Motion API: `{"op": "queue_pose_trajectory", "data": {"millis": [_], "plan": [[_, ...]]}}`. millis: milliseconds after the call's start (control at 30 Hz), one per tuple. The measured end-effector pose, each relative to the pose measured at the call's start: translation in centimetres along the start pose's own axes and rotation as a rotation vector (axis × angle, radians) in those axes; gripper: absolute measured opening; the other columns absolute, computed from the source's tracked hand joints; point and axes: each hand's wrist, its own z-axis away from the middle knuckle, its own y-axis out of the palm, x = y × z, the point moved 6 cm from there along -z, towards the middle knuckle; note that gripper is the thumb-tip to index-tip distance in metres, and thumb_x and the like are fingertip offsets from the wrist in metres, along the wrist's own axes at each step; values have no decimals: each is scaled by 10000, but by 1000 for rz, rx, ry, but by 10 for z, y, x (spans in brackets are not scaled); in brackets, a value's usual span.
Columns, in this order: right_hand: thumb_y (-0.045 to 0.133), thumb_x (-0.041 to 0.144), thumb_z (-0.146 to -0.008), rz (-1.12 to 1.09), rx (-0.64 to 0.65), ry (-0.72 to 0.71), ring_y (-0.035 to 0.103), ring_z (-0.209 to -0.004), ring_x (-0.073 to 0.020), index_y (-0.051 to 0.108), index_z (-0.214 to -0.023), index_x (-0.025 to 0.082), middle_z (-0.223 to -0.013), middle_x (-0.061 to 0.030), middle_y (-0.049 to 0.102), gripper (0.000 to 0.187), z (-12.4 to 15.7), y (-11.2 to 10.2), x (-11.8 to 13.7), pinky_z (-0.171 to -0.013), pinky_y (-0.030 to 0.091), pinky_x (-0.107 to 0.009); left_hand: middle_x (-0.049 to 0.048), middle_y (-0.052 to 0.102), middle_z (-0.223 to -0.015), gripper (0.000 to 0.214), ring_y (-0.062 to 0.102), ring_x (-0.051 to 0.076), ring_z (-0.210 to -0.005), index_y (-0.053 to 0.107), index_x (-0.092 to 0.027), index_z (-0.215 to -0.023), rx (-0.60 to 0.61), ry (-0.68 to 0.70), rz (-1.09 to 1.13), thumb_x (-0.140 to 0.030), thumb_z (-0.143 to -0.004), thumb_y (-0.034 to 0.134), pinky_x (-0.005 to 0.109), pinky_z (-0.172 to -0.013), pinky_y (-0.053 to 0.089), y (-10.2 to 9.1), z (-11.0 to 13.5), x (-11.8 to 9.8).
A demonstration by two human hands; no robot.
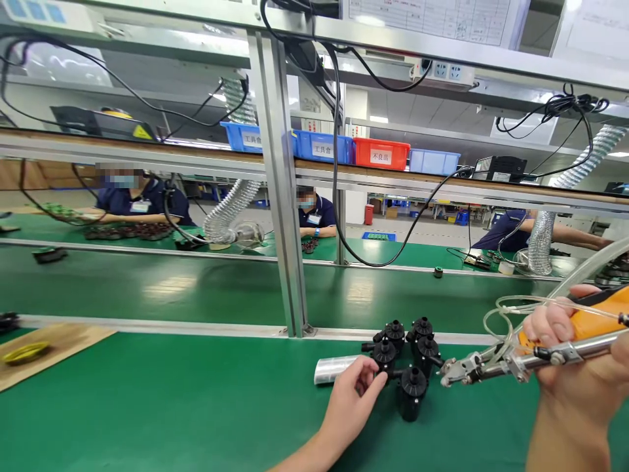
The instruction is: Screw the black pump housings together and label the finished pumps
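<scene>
Several black pump-like parts (pixel 410 357) stand clustered on the green bench mat (pixel 196 406). My left hand (pixel 351 400) reaches in from below, its thumb and fingers pinched on the nearest left part (pixel 384 357). My right hand (pixel 572 367) is wrapped round an orange powered screwdriver (pixel 550 347) with clear tubes attached. Its metal nose (pixel 452 373) points left, just beside the cluster. A short silvery cylinder (pixel 337 369) lies on the mat behind my left hand.
An aluminium post (pixel 285 196) rises from the bench rail ahead. Beyond it runs a green conveyor (pixel 171 288), with people in blue seated on the far side. Blue and red bins (pixel 381 154) sit on the upper shelf. A brown board (pixel 44 354) lies at left.
</scene>
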Motion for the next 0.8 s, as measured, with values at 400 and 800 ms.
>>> {"op": "queue_pose_trajectory", "data": {"millis": [400,800], "plan": [[770,736,-582,-19,8,28,264,-380,-101,598,-964,240,-507,72,368,649,-1,-1,-1,-390,186,-259,115,213,-1755,1012,249,412,-1604,324,-307,-1659,760,-71,9,-579,-827,832,616,-1311,199,52,51,19],[769,758,-539,-7,2,58,233,-389,-99,578,-973,243,-523,72,372,700,-1,-4,3,-391,156,-277,99,527,-1614,570,462,376,-1506,699,-283,-1401,555,-16,-234,-374,-843,772,573,-1275,354,32,35,30]]}}
